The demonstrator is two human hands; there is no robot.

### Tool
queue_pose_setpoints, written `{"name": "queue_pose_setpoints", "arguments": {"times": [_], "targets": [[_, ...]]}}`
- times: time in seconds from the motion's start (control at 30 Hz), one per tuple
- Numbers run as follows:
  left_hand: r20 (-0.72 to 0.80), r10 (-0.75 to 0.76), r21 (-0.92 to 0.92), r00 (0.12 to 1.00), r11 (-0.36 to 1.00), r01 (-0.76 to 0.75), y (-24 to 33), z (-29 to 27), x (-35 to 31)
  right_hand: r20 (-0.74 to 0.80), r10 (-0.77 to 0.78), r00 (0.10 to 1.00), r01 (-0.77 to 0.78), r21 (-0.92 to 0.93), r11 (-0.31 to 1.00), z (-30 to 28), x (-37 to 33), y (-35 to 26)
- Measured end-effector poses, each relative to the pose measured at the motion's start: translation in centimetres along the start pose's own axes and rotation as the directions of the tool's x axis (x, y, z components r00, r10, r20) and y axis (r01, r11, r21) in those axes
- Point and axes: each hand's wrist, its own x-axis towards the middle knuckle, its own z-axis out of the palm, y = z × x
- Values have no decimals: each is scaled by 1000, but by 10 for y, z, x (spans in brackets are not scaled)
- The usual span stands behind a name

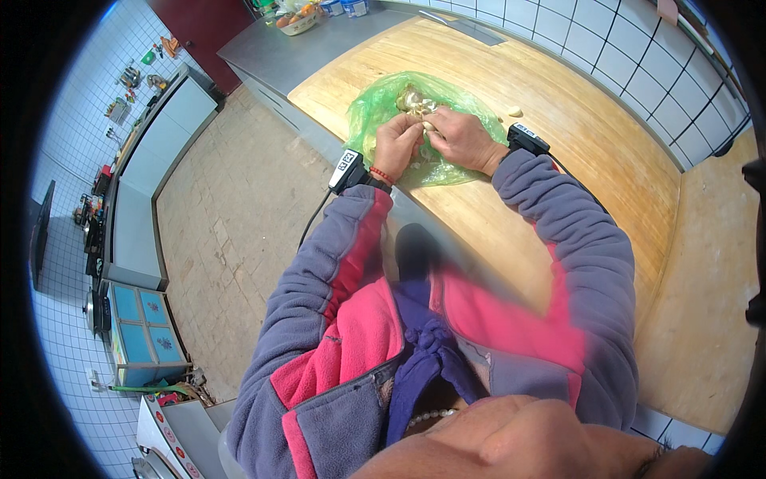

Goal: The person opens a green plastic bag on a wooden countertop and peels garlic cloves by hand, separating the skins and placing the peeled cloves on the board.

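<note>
On the wooden bench [558,136]: both hands peeling garlic over a green plastic bag [383,108].
Largest to smallest: bag lies spread flat at the bench's near edge, papery skins and a garlic head [412,100] on it. Left hand [396,145] and right hand [463,140] meet above it, fingers pinched together on a small clove [428,124]. One peeled clove [515,112] sits apart, just beyond the bag. Judged: mid-peel; next move needs a fingernail grip to strip skin.
</note>
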Motion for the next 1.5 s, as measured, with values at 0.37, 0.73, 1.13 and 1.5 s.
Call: {"name": "queue_pose_setpoints", "arguments": {"times": [0.37, 0.73, 1.13, 1.5], "targets": [[-31, 157, 183, 987, 972, -149, -10, -2, 7, 17, 23, 1000, -23, 19, 1000, 2, -1, -4], [9, 26, -38, 1000, 999, -25, -5, -1, 3, -5, 18, 1000, -18, -19, 1000, 2, -2, -1], [-59, 151, 195, 987, 971, -137, -13, 3, 6, 5, 3, 1000, -2, -79, 997, 7, -2, -4], [-105, 149, 193, 983, 973, -127, -20, -2, 11, -168, 201, 965, -146, 294, 945, -1, 2, -4]]}}
